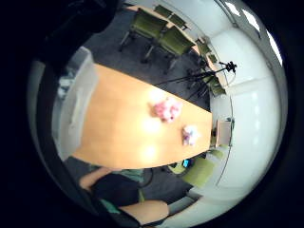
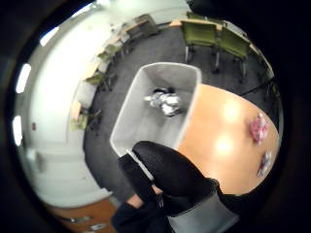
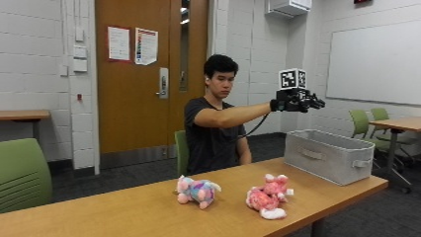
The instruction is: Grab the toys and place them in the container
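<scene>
My gloved right hand [image 3: 299, 101] is held out high above the grey fabric container [image 3: 329, 157] at the table's end, fingers spread and holding nothing. In the thumb side palm view the gloved thumb [image 2: 170, 177] hangs over the container [image 2: 127, 127], where a black-and-white plush toy [image 2: 165, 102] lies on the bottom. Two toys lie on the wooden table [image 3: 131, 212]: a pink plush [image 3: 268, 195] and a pastel multi-colour plush [image 3: 196, 191]. The little finger side view shows the same pink plush [image 1: 167, 109] and pastel plush [image 1: 191, 134] on the tabletop, away from the container [image 1: 71, 109].
Green chairs [image 3: 23, 173] stand at the left and at the far right [image 3: 368, 123] by another table [image 3: 401, 123]. A wooden door [image 3: 141, 74] is behind the person. A tripod [image 1: 213, 73] stands on the floor beyond the table.
</scene>
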